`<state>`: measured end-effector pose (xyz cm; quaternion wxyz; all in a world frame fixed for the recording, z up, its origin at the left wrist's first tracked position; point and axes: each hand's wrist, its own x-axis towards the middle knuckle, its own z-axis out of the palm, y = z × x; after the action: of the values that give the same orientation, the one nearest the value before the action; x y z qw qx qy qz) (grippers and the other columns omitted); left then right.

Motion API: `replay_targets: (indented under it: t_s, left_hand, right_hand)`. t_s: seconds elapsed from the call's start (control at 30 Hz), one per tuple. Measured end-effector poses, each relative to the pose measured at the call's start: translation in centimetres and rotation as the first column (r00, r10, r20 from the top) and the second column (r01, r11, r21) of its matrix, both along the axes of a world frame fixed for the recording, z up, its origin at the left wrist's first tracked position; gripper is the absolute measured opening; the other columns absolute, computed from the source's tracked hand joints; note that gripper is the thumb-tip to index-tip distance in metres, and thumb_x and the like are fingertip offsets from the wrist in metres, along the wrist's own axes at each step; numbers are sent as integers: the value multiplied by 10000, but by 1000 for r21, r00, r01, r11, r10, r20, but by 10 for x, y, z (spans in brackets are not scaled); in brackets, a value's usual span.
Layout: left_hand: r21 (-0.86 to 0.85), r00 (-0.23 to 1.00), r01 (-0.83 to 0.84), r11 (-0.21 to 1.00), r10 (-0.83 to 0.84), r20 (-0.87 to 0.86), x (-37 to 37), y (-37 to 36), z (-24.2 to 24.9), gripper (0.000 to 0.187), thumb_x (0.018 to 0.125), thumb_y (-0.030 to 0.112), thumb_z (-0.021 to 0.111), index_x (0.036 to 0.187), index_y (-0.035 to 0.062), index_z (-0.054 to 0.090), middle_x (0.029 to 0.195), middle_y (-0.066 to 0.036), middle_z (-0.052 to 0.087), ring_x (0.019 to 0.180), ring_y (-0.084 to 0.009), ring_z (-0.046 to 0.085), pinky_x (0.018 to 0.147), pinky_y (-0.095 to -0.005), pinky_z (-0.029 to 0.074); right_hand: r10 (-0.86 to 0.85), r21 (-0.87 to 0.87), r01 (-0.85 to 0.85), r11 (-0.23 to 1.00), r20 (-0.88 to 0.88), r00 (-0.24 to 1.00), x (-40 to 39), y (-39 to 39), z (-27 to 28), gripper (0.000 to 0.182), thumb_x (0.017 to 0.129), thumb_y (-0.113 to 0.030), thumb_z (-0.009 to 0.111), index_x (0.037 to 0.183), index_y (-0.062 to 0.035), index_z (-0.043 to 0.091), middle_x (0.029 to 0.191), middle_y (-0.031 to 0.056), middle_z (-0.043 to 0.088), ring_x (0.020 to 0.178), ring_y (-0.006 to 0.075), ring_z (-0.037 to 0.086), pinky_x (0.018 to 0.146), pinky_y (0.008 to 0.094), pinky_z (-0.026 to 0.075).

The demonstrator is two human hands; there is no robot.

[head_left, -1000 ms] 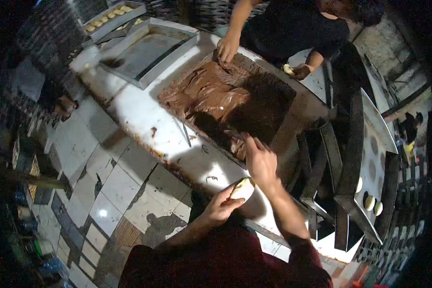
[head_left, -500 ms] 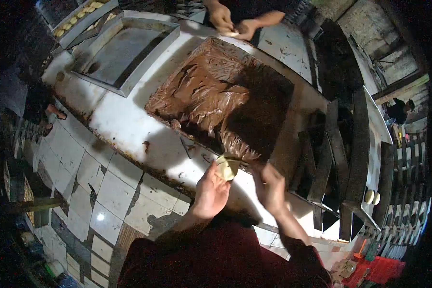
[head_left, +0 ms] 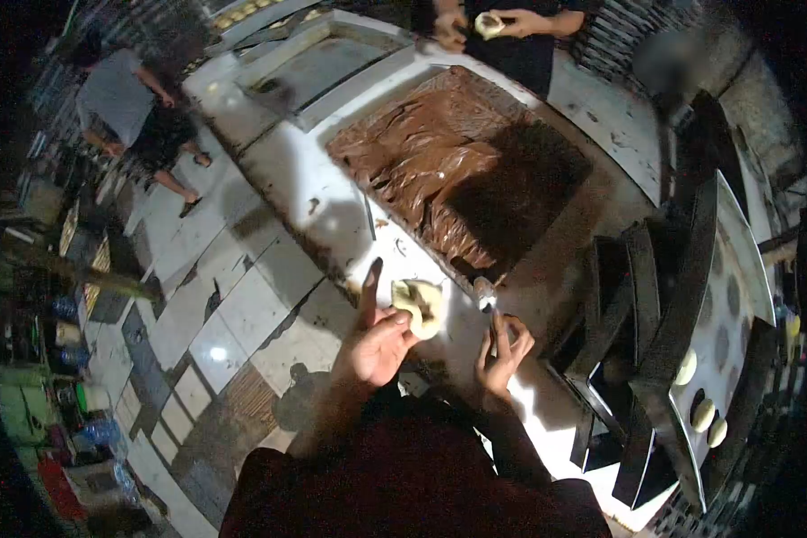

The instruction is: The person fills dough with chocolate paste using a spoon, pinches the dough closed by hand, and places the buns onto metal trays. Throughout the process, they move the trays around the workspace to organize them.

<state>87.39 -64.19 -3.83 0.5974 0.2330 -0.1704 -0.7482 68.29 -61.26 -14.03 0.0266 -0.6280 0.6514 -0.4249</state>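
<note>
My left hand [head_left: 372, 351] holds a round piece of pale dough [head_left: 431, 299], its thumb on the near edge and one finger stretched out. The dough is cupped, with brown filling in its hollow. To the right, my right hand [head_left: 504, 351] grips a small spoon-like tool [head_left: 485, 294] with brown paste on its head. The tool is close to the near corner of a large slab of chocolate-brown paste [head_left: 435, 175] on the white worktop [head_left: 291, 166]. A gap separates the tool from the dough.
Opposite, a co-worker's hand [head_left: 522, 23] holds another dough piece [head_left: 489, 25]. A shallow metal tray [head_left: 318, 117] lies at the back left. Stacked dark trays [head_left: 641, 278] stand at the right, beside a tray carrying several dough rounds [head_left: 704, 414]. A person [head_left: 134, 112] is on the tiled floor at left.
The dough in my left hand now shows as a cup with brown filling. My right hand has drawn away from it, tool visible. The view has shifted, and the co-worker's hands are further apart.
</note>
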Motion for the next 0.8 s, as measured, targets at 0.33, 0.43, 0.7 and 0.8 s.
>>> replay_targets:
  t_s: [0.33,0.43,0.7,0.8]
  left_hand:
    - [-281,253,317,906,204,946,2,110,-51,649,769,19,560,1353,130,298,1150,-161,540,979,-273,583,864,-410,478]
    - [-209,929,29,977,51,366,-8,124,-83,371,850,84,490,1218,44,461,1158,-148,550,1009,-259,568,856,-380,474]
    - [-212,834,94,973,40,551,-10,208,-8,352,906,80,518,1252,57,456,1092,-77,564,943,-137,551,774,-245,478]
    - [-12,875,-206,978,190,445,-18,228,-20,289,909,110,527,1188,51,484,986,-58,552,900,-126,537,713,-241,482]
  right_hand:
    - [718,25,-804,594,434,544,20,38,98,217,804,-168,652,938,2,643,898,102,588,824,202,552,722,305,457]
    - [809,-52,-808,587,0,588,24,78,110,302,695,-99,713,957,19,622,957,116,572,921,247,526,787,367,456]
    - [490,161,-785,598,701,518,28,149,111,113,843,21,565,942,30,513,796,83,560,675,151,562,605,283,478]
    - [592,95,-600,794,101,800,44,198,112,148,782,-2,630,894,45,545,872,143,531,789,230,523,699,351,442]
